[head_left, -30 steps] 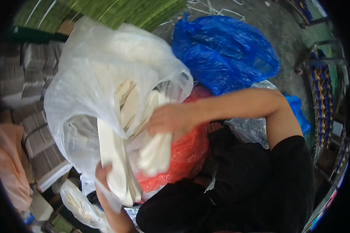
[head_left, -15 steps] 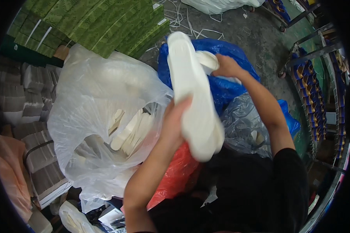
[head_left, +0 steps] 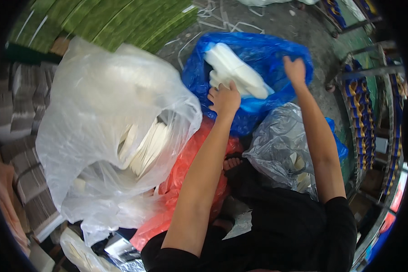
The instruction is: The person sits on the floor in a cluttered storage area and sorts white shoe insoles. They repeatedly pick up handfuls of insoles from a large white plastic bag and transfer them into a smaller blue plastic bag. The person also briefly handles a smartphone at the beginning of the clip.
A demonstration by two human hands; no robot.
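A stack of white insoles (head_left: 235, 70) lies slantwise inside the opened blue plastic bag (head_left: 195, 68), slightly smeared by motion. My left hand (head_left: 225, 100) is at the near side of the stack, fingers apart; whether its fingertips touch the insoles I cannot tell. At the bag's right rim, my right hand (head_left: 296, 71) has its fingers curled on the blue plastic. To the left, a large translucent white bag (head_left: 118, 86) gapes open, with more off-white insoles (head_left: 152, 147) packed upright inside.
A red plastic bag (head_left: 197, 158) and a grey plastic bag (head_left: 276, 136) lie near my legs. Green patterned boxes (head_left: 109, 22) are stacked at the far left, grey bundles (head_left: 29, 90) below them. Racks (head_left: 360, 118) with blue and gold pieces stand right. White straps (head_left: 226, 20) litter the floor.
The white insoles have gone from my left hand into the blue bag, and that hand has moved away from me and opened. My right hand has shifted right to the bag's rim, spreading the bag wider.
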